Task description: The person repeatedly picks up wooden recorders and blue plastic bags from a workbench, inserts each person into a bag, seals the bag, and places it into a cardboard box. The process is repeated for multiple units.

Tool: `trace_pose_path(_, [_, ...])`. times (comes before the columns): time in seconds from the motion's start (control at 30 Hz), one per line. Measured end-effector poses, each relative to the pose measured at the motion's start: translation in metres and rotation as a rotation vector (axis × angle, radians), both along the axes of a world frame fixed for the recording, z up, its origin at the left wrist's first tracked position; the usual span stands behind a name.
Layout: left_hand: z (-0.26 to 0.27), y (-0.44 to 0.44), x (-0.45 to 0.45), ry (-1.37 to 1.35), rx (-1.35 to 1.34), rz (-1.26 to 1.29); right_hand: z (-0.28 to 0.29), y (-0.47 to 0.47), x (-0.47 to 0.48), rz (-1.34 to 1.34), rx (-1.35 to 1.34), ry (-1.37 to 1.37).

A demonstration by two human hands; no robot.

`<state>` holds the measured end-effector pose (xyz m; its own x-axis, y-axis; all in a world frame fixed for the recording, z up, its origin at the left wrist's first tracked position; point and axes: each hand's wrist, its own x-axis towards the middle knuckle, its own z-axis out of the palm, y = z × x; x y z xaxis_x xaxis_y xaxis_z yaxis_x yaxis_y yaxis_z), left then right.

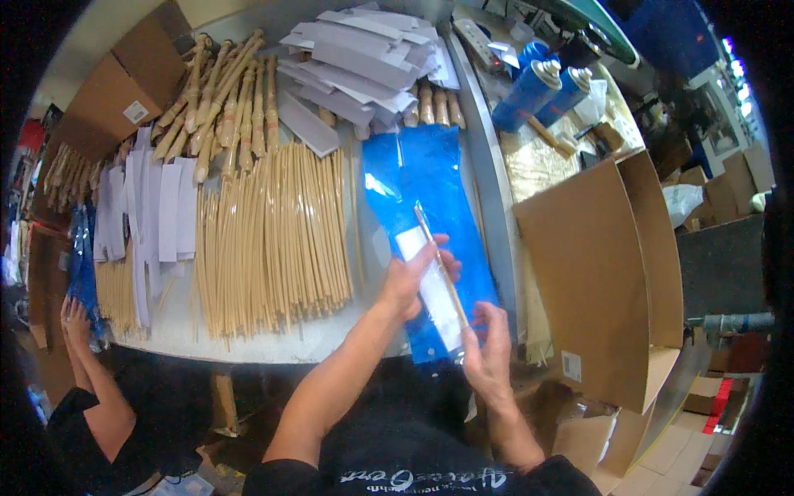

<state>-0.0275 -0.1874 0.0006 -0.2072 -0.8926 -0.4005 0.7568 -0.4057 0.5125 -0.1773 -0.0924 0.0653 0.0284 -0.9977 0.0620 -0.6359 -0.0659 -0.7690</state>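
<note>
My left hand (410,279) grips a white paper strip (441,310) together with a thin wooden stick (456,296) that lies lengthwise along it. Clear plastic seems to wrap both. At the lower end, the thumb and fingers of my right hand (487,347) pinch the stick and the strip's edge. Beneath both hands a blue plastic sheet or stack of bags (422,167) is spread on the table, its near end hanging at the table's front edge. Left of my forearm is a wide row of thin wooden sticks (273,248).
White paper strips (372,56) are heaped at the back, beside wrapped stick bundles (242,111). Blue spray cans (527,93) and a cardboard box (583,279) stand to the right, past the table's metal rim (490,142). A co-worker's hands (75,322) are at far left.
</note>
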Motion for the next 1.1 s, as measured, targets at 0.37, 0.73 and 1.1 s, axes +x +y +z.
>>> trace_pose_path(0.37, [-0.038,0.016,0.011,0.088,0.014,-0.121,-0.009,-0.306,0.044,0.104,-0.250,0.377])
trace_pose_path(0.73, [-0.042,0.017,0.011,0.129,-0.110,-0.151,-0.012,-0.418,0.071,-0.049,0.328,0.664])
trace_pose_path(1.1, [-0.034,0.010,0.002,-0.036,-0.095,-0.127,0.059,-0.102,-0.042,0.021,0.140,-0.623])
